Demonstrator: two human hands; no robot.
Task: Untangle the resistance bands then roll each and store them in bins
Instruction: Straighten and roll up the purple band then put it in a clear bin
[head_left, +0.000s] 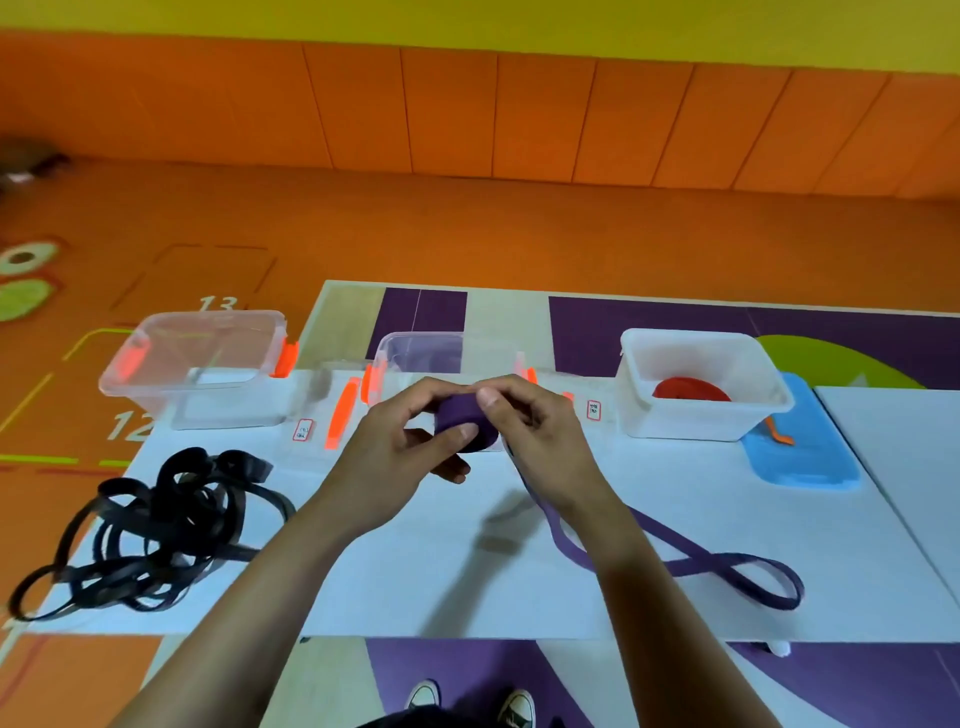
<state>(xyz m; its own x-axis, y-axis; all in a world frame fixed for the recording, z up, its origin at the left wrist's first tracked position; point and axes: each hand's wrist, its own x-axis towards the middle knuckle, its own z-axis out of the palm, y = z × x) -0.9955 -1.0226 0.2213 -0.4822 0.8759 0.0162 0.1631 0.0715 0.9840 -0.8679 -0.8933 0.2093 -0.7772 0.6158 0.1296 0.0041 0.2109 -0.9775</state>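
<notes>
Both hands hold a partly rolled purple resistance band (460, 418) above the white table (415, 571). My left hand (400, 457) cups the roll from the left and below. My right hand (524, 441) pinches it from the right. The band's loose tail (727, 571) trails down past my right wrist and loops on the table at the right. A tangled black band (161, 525) lies in a heap at the table's left edge. A rolled red band (691, 389) rests inside the white bin (644, 410) at the back right.
Two clear bins with orange latches stand at the back: one at the left (156, 379), one in the middle (415, 348) behind my hands. A blue lid (810, 457) lies under the white bin's right side. My shoes (467, 701) show below the table's front edge.
</notes>
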